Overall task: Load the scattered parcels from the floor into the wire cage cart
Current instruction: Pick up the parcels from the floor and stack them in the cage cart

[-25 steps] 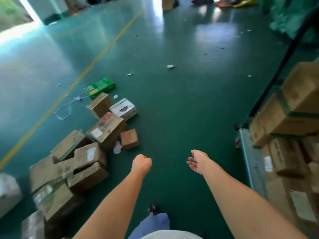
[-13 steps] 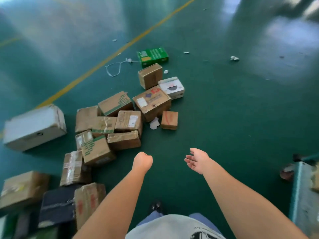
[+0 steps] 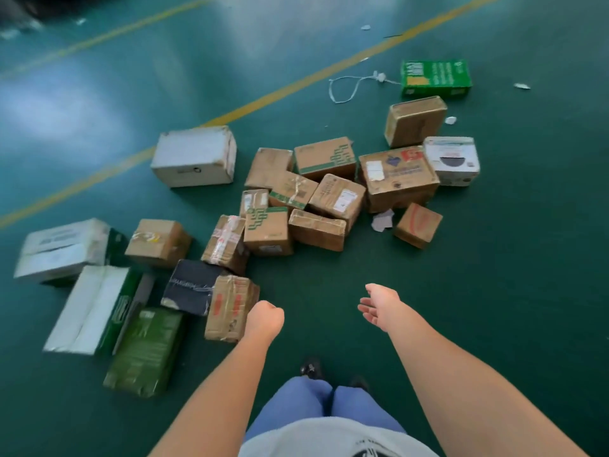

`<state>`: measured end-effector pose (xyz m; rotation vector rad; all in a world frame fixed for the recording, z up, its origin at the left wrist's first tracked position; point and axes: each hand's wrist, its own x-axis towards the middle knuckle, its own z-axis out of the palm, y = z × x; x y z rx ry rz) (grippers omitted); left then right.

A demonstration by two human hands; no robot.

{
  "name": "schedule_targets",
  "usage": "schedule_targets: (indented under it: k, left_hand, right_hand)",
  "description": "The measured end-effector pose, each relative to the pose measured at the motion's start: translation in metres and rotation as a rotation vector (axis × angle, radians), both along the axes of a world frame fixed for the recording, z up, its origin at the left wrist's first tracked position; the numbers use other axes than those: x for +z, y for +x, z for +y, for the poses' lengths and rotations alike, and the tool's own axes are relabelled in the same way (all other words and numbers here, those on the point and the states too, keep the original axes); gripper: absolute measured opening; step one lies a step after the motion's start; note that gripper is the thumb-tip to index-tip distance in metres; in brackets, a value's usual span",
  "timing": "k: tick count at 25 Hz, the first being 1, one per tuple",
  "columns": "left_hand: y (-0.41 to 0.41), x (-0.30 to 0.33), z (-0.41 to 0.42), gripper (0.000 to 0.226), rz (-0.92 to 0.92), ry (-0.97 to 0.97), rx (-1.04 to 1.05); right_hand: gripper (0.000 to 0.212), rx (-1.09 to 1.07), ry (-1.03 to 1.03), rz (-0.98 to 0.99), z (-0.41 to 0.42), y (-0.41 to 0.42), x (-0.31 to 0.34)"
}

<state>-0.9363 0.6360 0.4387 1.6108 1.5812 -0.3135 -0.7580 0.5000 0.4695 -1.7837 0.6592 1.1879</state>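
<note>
Several parcels lie scattered on the green floor ahead and to my left. Closest is a taped brown box (image 3: 230,306), beside a black parcel (image 3: 191,286) and a green packet (image 3: 145,351). Farther off sit a large brown box (image 3: 397,176), a small brown box (image 3: 418,225), a white box (image 3: 194,156) and a green carton (image 3: 435,77). My left hand (image 3: 265,316) is curled into a fist, holding nothing, just right of the taped box. My right hand (image 3: 377,305) hangs empty with fingers relaxed. The wire cage cart is out of view.
A yellow line (image 3: 263,98) crosses the floor behind the pile. A white cord (image 3: 346,87) and paper scraps (image 3: 382,221) lie among the boxes. My shoes (image 3: 311,369) stand on bare floor right of the pile.
My view has swung left and down, away from the cart, which has left the frame. The parcel pile now fills the middle. Both hands keep their pose, still empty.
</note>
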Motion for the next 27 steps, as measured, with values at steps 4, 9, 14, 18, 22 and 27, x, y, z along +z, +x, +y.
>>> schedule_targets:
  k: [4, 9, 14, 18, 22, 27]
  left_hand:
    - [-0.040, 0.003, 0.016, 0.014, 0.011, -0.008, 0.105]
    - [-0.089, -0.004, 0.075, 0.023, -0.017, -0.035, 0.239]
    - [-0.136, -0.021, 0.169, 0.018, -0.041, -0.084, 0.255]
    - [-0.161, -0.051, 0.239, 0.013, -0.011, -0.159, 0.228]
    - [-0.167, -0.115, 0.285, 0.009, 0.057, -0.257, 0.232]
    - [-0.171, -0.249, 0.311, 0.011, 0.098, -0.373, 0.407]
  right_hand:
    - [0.014, 0.149, 0.009, 0.039, 0.040, -0.031, -0.003]
    - [0.015, 0.236, -0.017, 0.017, 0.112, -0.065, -0.007]
    - [0.015, 0.206, -0.029, 0.044, 0.201, -0.115, -0.017]
    - [0.018, 0.220, -0.045, 0.057, 0.280, -0.147, -0.047]
    - [0.023, 0.307, -0.132, 0.067, 0.346, -0.166, -0.122]
    - [0.017, 0.633, -0.187, 0.045, 0.417, -0.185, -0.263]
